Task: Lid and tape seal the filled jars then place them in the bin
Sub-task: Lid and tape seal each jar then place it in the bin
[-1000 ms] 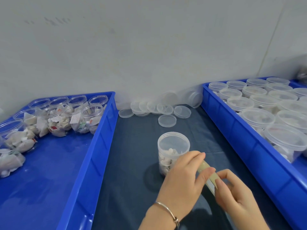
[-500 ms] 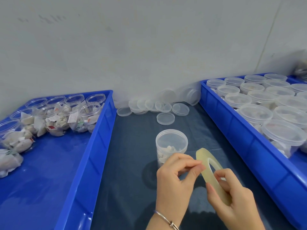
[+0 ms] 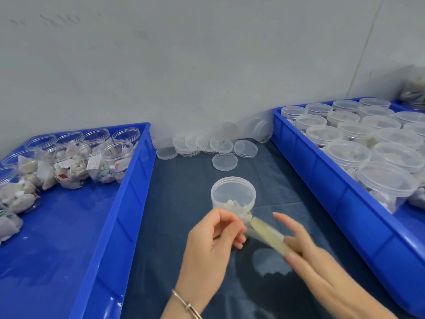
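Jar (image 3: 233,195) with its lid on stands on the tabletop (image 3: 184,203), not yet taped; my right hand (image 3: 305,256) grips the tape roll (image 3: 269,234), left hand (image 3: 213,238) fingers pinch its loose end; open jars (image 3: 92,155) wait.

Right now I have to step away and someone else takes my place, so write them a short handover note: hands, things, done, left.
Left hand: pinches the free tape end beside the jar.
Right hand: holds the tape roll, motion-blurred.
Lidded jar stands on the dark mat between the bins; not yet taped as far as I can see.
Done: lidded jars fill the right bin.
Left: tape this jar, bin it, then lid the open filled jars in the left bin with the spare lids by the wall.
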The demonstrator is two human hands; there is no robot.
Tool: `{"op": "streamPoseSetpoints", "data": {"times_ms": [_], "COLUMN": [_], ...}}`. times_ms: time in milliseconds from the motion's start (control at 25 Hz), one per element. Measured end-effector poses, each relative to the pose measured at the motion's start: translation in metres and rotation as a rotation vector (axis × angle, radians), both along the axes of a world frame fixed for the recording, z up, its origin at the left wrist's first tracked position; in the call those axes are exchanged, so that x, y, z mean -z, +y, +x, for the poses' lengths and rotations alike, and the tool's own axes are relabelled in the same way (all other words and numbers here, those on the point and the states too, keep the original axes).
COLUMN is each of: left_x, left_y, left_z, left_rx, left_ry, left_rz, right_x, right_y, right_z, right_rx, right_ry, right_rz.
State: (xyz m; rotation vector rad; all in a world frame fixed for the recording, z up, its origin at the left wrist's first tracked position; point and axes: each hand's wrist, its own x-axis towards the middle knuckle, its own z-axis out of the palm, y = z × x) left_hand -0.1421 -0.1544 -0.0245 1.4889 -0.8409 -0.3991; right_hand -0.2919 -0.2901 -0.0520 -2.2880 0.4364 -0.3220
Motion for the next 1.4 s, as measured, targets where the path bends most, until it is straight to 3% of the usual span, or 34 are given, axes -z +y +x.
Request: {"op": "streamPoseSetpoints", "data": {"times_ms": [80, 320, 520, 800, 1040, 1240, 1400], "left_x": [0.009, 0.012, 0.017, 0.028, 0.034, 0.034, 0.031], "left_y": [0.004, 0.007, 0.001, -0.002, -0.002, 0.002, 0.004], "left_z": [0.003, 0.002, -0.003, -0.006, -0.009, -0.004, 0.000], "left_rx": [0.023, 0.096, 0.177, 0.045, 0.129, 0.014, -0.094], "left_ry": [0.079, 0.194, 0.145, -0.102, 0.142, 0.033, -0.209], "left_rz": [0.044, -0.031, 0.081, 0.222, 0.114, 0.182, 0.177], "right_x": [0.007, 0.007, 0.008, 0.006, 0.006, 0.006, 0.006], "right_y": [0.003, 0.005, 0.007, 0.009, 0.009, 0.010, 0.017], "right_z": [0.000, 0.002, 0.002, 0.000, -0.001, -0.004, 0.000], "right_rx": [-0.040, -0.033, -0.037, -0.022, -0.010, 0.050, 0.213], "right_ry": [0.089, 0.084, 0.055, 0.080, 0.089, 0.120, 0.223], "right_rz": [-0.002, -0.039, -0.061, -0.115, -0.091, -0.073, -0.286]}}
